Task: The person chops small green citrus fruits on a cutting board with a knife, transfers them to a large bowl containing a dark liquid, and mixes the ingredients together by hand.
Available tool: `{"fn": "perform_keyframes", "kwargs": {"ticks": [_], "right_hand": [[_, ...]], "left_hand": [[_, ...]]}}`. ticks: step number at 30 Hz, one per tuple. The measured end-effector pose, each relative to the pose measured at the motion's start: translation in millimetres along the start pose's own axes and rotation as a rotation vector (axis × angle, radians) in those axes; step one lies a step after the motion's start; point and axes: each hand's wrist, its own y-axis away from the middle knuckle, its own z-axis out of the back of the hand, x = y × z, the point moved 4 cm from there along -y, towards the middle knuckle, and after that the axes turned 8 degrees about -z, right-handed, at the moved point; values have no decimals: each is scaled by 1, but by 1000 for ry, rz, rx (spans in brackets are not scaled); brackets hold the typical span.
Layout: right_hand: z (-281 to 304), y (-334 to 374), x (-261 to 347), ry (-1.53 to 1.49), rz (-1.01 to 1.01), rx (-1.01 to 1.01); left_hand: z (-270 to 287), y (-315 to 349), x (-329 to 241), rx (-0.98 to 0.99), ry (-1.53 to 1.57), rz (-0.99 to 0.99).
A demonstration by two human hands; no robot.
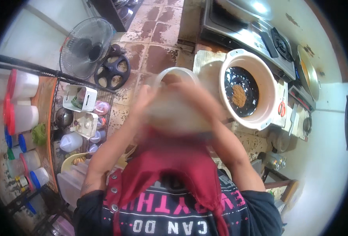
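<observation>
In front of my chest, my left hand (144,100) and my right hand (201,100) hold a pale, translucent tub (178,116) from its two sides. Motion smears the tub and the fingers. Something brown shows inside its round rim at the far end, but I cannot make out what it is. To the right of my right hand, a large cream plastic basin (268,92) stands on the counter. It holds a glossy dark liquid (251,84) with a mound of brown grains (239,96) in it.
Beyond the basin is a gas stove (256,35). Red-handled scissors (281,109) and a knife (293,118) lie right of the basin. A standing fan (85,47) is at the far left. Nearer, shelves hold white baskets (79,98) and lidded containers (26,118).
</observation>
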Motion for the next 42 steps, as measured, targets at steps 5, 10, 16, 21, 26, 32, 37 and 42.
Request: {"fn": "perform_keyframes", "kwargs": {"ticks": [5,10,16,21,26,32,37,42], "right_hand": [[28,30,5,-530,-184,-139],[83,39,-23,-674,-67,-156],[173,111,-9,-574,162,-479],[262,145,-49,454,59,-911],[269,119,-89,1369,-190,-701],[250,122,-13,1269,271,-906],[94,69,53,710,337,-451],[-77,-9,87,1050,256,18]], "left_hand": [[21,-16,56,-35,-186,-9],[-4,-23,20,42,-170,-48],[-49,-19,-39,19,20,104],[-61,-19,-51,-21,100,176],[-52,-19,-48,-48,90,228],[-5,7,-39,-208,91,238],[33,17,-38,-262,95,192],[133,65,-57,-354,-22,-151]]}}
